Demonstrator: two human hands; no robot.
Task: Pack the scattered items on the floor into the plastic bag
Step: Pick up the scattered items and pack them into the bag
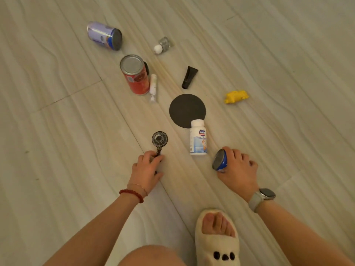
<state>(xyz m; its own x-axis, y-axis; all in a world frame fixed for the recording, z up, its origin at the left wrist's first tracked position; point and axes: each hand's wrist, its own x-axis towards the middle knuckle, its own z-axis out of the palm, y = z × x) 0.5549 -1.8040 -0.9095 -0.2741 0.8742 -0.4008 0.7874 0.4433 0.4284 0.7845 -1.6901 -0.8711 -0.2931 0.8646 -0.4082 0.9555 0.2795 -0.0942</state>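
On floor: hands point(147, 169) gripping items.

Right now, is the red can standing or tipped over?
Standing: the red can rests on its base, its silver top facing up.

Light: we see dim, warm, even indoor light | Shadows: soft, faint | Glare: mild on pale streaked tile floor point(57, 131) | Focus: slightly soft | Edges: wide-angle bending

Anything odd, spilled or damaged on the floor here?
No spill or damage visible. The plastic bag isn't in view. The purple-blue can and white pill bottle lie on their sides; the red tin can stands upright. The right hand holds a blue can.
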